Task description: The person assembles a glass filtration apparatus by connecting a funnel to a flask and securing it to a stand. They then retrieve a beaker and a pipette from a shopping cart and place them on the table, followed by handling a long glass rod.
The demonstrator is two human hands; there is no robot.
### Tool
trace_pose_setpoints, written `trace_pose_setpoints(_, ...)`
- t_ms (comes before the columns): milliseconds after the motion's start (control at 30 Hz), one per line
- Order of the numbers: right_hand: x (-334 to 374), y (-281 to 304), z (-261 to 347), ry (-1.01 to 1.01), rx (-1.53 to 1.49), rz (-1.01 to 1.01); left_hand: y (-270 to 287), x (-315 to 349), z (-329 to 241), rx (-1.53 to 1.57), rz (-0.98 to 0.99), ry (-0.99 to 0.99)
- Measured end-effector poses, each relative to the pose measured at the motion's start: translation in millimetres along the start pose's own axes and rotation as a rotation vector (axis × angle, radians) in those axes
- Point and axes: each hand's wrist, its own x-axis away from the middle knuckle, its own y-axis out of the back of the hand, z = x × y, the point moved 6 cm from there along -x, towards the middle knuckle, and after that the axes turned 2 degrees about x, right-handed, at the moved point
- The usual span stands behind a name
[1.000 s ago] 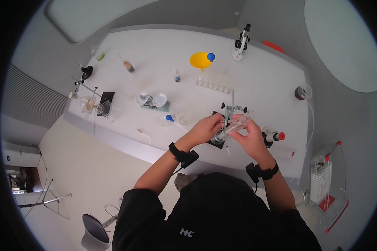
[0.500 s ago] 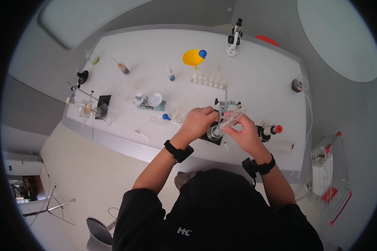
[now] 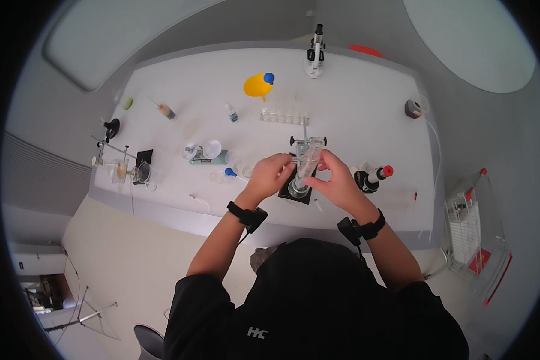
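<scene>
A clear glass tube-shaped vessel (image 3: pixel 310 161) leans slightly over a retort stand's black base plate (image 3: pixel 286 191). My right hand (image 3: pixel 336 180) grips it from the right, with thumb and fingers on either side. Left of the vessel, my left hand (image 3: pixel 271 175) is closed, its fingertips on the metal clamp (image 3: pixel 296 159) of the stand. Two black knobs stick out on both sides of the rod (image 3: pixel 305 129), above my hands. Around the vessel's lower end shows a round glass rim (image 3: pixel 295 191). Fingers partly hide the clamp's jaws.
To the right stands a microscope (image 3: pixel 371 178), with another microscope (image 3: pixel 315 54) at the back. A test tube rack (image 3: pixel 284 116), yellow funnel (image 3: pixel 257 86) and small bottle (image 3: pixel 231 113) stand farther off. Left are a balance (image 3: pixel 209 157), a blue-bulbed dropper (image 3: pixel 230 172) and another stand (image 3: pixel 143 163).
The whole view has shifted, so the table things appear farther left. The glass vessel stands more upright now in my right hand, closer to the stand. My left hand stays at the clamp.
</scene>
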Motion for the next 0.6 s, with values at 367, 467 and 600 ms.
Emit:
trace_pose_setpoints(367,31,-24,-77,-0.11,0.077,-0.019,-33,5,36,1.133,0.396,0.914)
trace_pose_setpoints(467,31,-37,-86,-0.059,0.109,-0.108,-31,5,41,1.188,0.47,0.989)
trace_pose_setpoints(600,30,-52,-100,0.027,0.184,-0.202,-24,1,34,1.145,0.537,1.028)
